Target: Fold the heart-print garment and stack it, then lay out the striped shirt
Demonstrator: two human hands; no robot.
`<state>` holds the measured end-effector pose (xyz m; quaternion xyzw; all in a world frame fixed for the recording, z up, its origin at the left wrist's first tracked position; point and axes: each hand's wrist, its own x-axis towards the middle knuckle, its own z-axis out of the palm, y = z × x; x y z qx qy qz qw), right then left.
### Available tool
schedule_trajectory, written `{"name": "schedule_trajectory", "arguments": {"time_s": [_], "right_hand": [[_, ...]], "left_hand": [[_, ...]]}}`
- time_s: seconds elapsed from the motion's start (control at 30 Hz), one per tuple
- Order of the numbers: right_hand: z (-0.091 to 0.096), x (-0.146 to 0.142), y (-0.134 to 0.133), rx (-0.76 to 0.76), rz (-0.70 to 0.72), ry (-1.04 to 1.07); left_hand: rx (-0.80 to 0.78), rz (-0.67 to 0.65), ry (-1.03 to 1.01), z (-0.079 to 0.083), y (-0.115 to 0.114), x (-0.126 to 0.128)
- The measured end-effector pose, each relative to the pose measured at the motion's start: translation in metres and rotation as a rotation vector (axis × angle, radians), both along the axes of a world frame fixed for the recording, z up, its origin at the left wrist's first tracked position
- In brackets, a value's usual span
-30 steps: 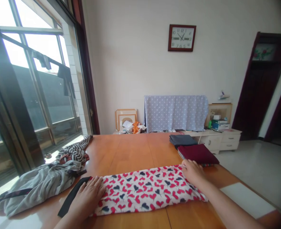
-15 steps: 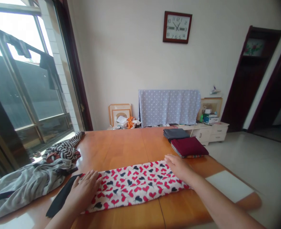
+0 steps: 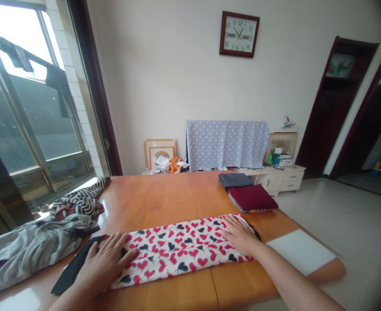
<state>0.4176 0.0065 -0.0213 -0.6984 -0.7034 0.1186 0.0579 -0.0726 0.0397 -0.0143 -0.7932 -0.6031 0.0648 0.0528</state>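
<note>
A long folded cloth garment (image 3: 174, 246), white with red and black hearts, lies flat across the near part of the wooden table (image 3: 164, 198). Black fabric sticks out at its left end, and a little black shows at the right end. My left hand (image 3: 108, 259) rests palm down on the left end, fingers spread. On the right end lies my right hand (image 3: 240, 235), flat with its fingers stretched out. Neither hand grips the fabric. What kind of garment it is, I cannot tell.
Crumpled grey clothing (image 3: 44, 244) and a striped garment (image 3: 80, 201) lie along the left edge. Folded maroon (image 3: 255, 198) and dark grey (image 3: 235, 180) clothes sit at the far right. A white sheet (image 3: 302, 250) lies near the right edge. Behind stands a low white cabinet (image 3: 289, 179).
My right hand has moved from the far right edge onto the top of the heart-print fabric and flattened there. My left hand's thumb has spread over the fabric. The view has shifted slightly.
</note>
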Motion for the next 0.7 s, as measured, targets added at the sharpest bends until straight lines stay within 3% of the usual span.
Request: {"name": "schedule_trajectory", "arguments": {"time_s": [0.07,0.13,0.27,0.4,0.57,0.7], "right_hand": [[0.008,-0.004,-0.002,-0.011,-0.003,0.006],[0.018,-0.013,-0.006,0.011,-0.008,0.017],[0.031,-0.048,-0.02,0.09,0.05,0.099],[0.017,-0.084,-0.037,0.03,0.14,0.105],[-0.004,-0.095,-0.045,0.029,0.136,0.054],[0.007,-0.085,-0.04,-0.016,0.169,0.124]], "left_hand": [[0.057,0.124,-0.075,0.008,-0.002,0.022],[0.117,0.108,-0.181,0.017,-0.006,0.055],[0.096,-0.124,-0.39,0.026,-0.023,0.138],[0.007,-0.313,-0.442,0.013,-0.04,0.199],[-0.035,-0.335,-0.388,-0.006,-0.052,0.213],[-0.048,-0.311,-0.358,-0.003,-0.055,0.212]]}}
